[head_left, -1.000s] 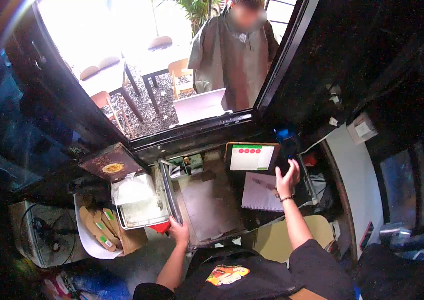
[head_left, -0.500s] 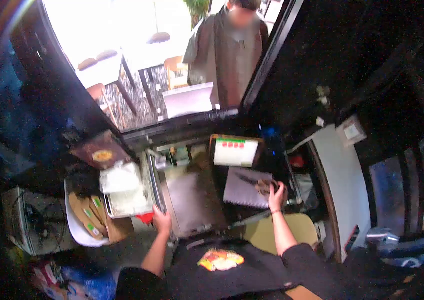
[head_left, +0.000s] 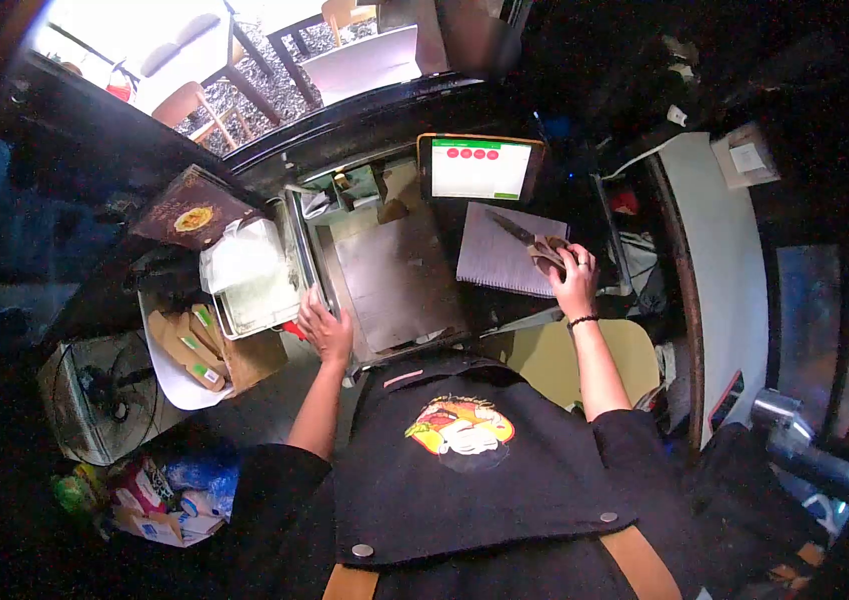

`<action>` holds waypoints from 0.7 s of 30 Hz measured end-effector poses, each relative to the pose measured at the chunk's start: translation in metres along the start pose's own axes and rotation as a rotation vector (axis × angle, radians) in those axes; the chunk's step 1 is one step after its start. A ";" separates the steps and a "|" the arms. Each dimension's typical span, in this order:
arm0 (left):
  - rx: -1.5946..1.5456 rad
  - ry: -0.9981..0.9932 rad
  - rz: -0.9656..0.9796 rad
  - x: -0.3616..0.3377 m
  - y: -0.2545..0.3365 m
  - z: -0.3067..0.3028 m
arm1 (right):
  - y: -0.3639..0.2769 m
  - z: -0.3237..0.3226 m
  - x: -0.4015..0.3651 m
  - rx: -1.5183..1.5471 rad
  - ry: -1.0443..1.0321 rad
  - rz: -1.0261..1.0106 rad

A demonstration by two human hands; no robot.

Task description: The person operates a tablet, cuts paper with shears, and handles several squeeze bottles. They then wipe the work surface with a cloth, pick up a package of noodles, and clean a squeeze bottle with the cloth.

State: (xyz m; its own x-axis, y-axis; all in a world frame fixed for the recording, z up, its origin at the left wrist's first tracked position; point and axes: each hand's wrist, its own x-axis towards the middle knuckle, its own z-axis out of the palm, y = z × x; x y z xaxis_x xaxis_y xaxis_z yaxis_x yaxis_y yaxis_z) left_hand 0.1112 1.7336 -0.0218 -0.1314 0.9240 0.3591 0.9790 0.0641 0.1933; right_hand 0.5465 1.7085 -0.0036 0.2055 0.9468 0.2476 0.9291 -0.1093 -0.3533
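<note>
My right hand (head_left: 575, 282) is closed on the handles of a pair of scissors (head_left: 545, 250), whose dark blades point up and left. The scissors are over a spiral notebook (head_left: 490, 262) with pale pages. My left hand (head_left: 327, 328) has its fingers stretched out at the left edge of a flat grey-brown panel (head_left: 395, 285) on the counter. Close to its fingertips is a small red thing (head_left: 294, 329), partly covered. A tablet (head_left: 482, 168) with a lit screen stands behind the notebook.
At left are a white tray (head_left: 230, 325) with pale sheets, a brown menu-like board (head_left: 192, 208), a white bin (head_left: 181, 388) holding cardboard pieces, and a fan (head_left: 110, 385). A yellowish seat (head_left: 585, 362) is under my right forearm. Beyond the window stand chairs (head_left: 188, 103).
My view has tilted downward, so the counter appears higher. My left fingers look more spread along the panel's edge. The scissors are still in my right hand.
</note>
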 end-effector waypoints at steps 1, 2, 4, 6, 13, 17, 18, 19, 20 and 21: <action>-0.050 -0.037 0.131 0.000 0.003 -0.004 | 0.000 -0.003 0.002 -0.031 -0.057 0.003; -0.119 -0.074 0.255 -0.002 0.009 -0.007 | -0.001 -0.006 0.004 -0.061 -0.116 0.006; -0.317 -0.235 0.357 -0.006 0.043 -0.013 | 0.002 -0.006 0.006 -0.109 -0.192 -0.019; -0.552 -0.551 0.224 -0.018 0.082 0.001 | 0.007 -0.006 0.010 -0.108 -0.233 -0.068; -0.682 -0.782 -0.613 -0.035 0.195 0.050 | -0.004 -0.023 -0.005 0.241 -0.387 0.157; -0.753 -0.638 -0.562 -0.035 0.197 0.049 | -0.006 -0.026 -0.041 0.403 -0.332 0.211; -0.777 -0.624 -0.554 -0.032 0.196 0.049 | -0.006 -0.024 -0.049 0.470 -0.308 0.236; -0.781 -0.666 -0.618 -0.026 0.198 0.043 | -0.006 -0.022 -0.057 0.462 -0.278 0.232; -0.746 -0.620 -0.672 -0.034 0.202 0.061 | -0.005 -0.019 -0.063 0.452 -0.246 0.227; -0.707 -0.616 -0.681 -0.027 0.208 0.052 | -0.007 -0.018 -0.068 0.474 -0.240 0.264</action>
State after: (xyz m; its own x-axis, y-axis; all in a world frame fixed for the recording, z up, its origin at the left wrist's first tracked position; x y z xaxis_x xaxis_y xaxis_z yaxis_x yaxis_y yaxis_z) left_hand 0.3266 1.7414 -0.0394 -0.3096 0.8187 -0.4836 0.4039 0.5737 0.7126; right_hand 0.5318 1.6397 -0.0018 0.2845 0.9540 -0.0945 0.6058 -0.2553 -0.7535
